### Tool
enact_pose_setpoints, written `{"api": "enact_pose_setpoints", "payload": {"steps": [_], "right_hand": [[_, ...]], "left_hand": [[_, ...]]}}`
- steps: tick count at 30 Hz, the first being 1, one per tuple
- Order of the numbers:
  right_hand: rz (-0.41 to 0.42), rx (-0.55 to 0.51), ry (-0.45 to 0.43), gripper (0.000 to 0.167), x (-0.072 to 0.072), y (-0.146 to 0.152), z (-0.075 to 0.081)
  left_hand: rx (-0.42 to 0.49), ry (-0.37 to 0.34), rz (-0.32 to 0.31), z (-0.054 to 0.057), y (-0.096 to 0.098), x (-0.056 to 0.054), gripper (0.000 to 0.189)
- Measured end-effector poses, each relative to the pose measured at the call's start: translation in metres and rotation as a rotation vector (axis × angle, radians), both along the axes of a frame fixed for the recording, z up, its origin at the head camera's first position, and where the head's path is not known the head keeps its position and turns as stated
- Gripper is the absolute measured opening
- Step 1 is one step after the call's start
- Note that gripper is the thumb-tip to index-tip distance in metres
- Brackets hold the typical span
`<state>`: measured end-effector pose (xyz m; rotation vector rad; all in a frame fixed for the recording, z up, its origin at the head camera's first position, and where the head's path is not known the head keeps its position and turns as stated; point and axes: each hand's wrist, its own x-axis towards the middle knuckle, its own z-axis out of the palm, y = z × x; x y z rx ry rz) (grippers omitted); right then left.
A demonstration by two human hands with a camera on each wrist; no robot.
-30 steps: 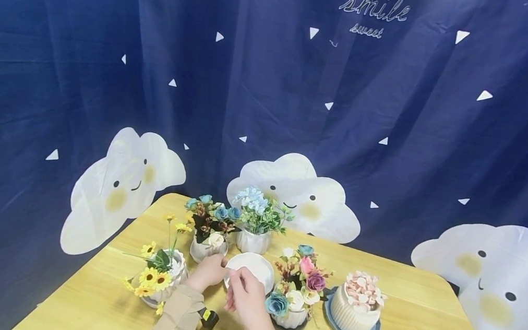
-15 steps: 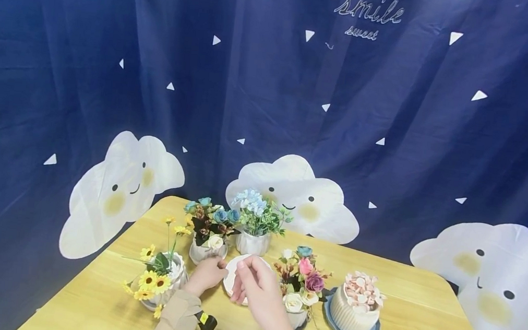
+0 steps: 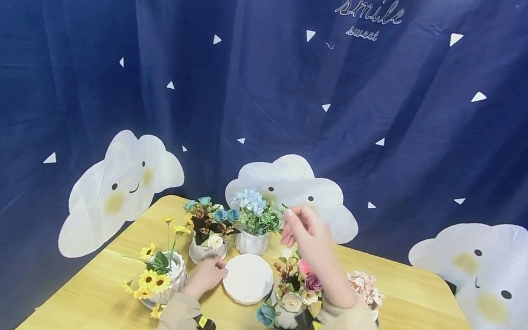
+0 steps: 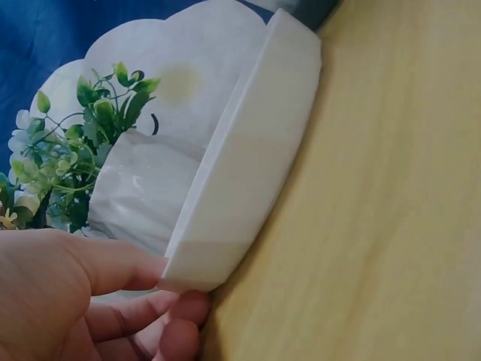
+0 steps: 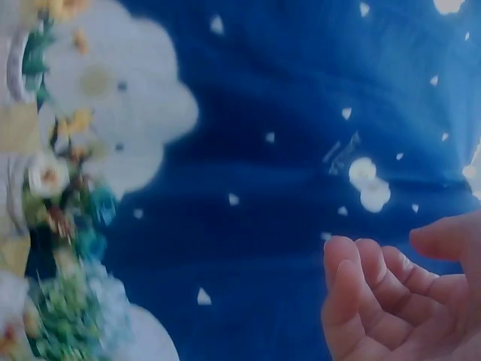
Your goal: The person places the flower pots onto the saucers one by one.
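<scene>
A round white saucer (image 3: 247, 279) lies on the wooden table in the head view. My left hand (image 3: 207, 275) holds its left edge; in the left wrist view, a digit rests on the rim of the saucer (image 4: 248, 150) and fingertips lie against its underside. My right hand (image 3: 307, 231) is raised above a pot of mixed roses (image 3: 286, 316), its forearm passing in front of the pink flowers. Seen from the right wrist, the right hand (image 5: 398, 301) has loosely bent fingers, the thumb apart, and nothing between them. Just behind the saucer stands a white pot with blue flowers (image 3: 251, 243).
A pot with teal roses (image 3: 203, 251) stands behind the left hand, and one with yellow daisies (image 3: 152, 281) to its left. At the right, pink flowers (image 3: 363, 286) show past the right sleeve. A dark blue curtain (image 3: 270, 97) hangs behind the table (image 3: 420, 315).
My right hand has lifted from over the saucer up and to the right, uncovering it. The left hand stays at the saucer's left edge.
</scene>
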<state>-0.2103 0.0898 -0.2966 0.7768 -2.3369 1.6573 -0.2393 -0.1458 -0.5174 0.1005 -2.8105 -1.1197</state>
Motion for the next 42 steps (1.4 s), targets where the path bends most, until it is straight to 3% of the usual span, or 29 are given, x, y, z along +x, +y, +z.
{"api": "enact_pose_setpoints", "payload": {"steps": [6, 11, 14, 18, 24, 28, 32, 37, 42], "right_hand": [[-0.015, 0.060, 0.023, 0.022, -0.040, 0.016, 0.021], [-0.081, 0.190, 0.007, 0.024, -0.079, 0.030, 0.027], [-0.128, 0.260, -0.047, 0.025, -0.103, 0.040, 0.025], [-0.169, 0.268, -0.151, 0.026, -0.131, 0.050, 0.018], [-0.206, 0.254, -0.294, 0.029, -0.159, 0.045, 0.000], [-0.194, 0.307, -0.372, 0.031, -0.169, 0.028, -0.018], [-0.223, 0.415, -0.443, 0.024, -0.166, 0.011, -0.033], [-0.241, 0.621, -0.520, 0.015, -0.157, -0.005, -0.040], [-0.196, 0.825, -0.507, 0.026, -0.152, -0.017, -0.045]], "left_hand": [[0.002, -0.037, 0.074, -0.003, 0.001, 0.003, 0.023], [0.009, -0.018, 0.119, -0.006, 0.006, 0.005, 0.021], [0.011, 0.009, 0.138, -0.009, 0.009, 0.006, 0.020], [0.010, 0.019, 0.161, -0.012, 0.011, 0.008, 0.019], [0.006, 0.019, 0.173, -0.014, 0.011, 0.007, 0.018], [0.007, 0.016, 0.182, -0.015, 0.011, 0.005, 0.017], [0.011, 0.015, 0.181, -0.015, 0.012, 0.005, 0.017], [0.018, 0.000, 0.178, -0.016, 0.012, 0.005, 0.016], [0.006, 0.014, 0.188, -0.015, 0.012, 0.006, 0.016]]}}
